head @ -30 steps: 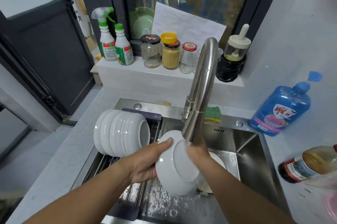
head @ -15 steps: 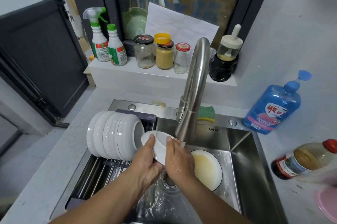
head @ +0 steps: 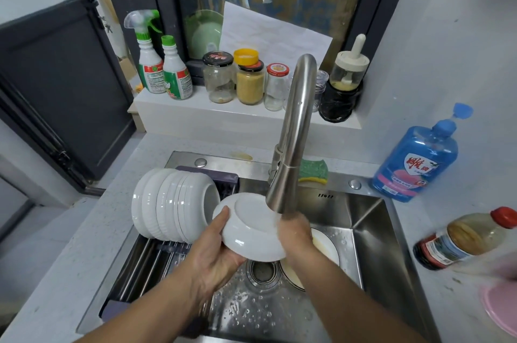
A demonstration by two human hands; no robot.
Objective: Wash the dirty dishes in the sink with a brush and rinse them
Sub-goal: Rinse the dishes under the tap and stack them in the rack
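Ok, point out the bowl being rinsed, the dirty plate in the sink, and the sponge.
bowl [head: 247, 240], head view, outer wall below the foot ring.
dirty plate [head: 326, 248], head view, stained inside near its rim.
sponge [head: 313, 170], head view, green top face.

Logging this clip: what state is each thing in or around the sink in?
faucet, flow unclear
bowl, under faucet, underside toward camera
left hand, holds bowl's rim
right hand, at bowl's far rim, grip blurred
plate, dirty, in sink
bowl stack, on its side on rack
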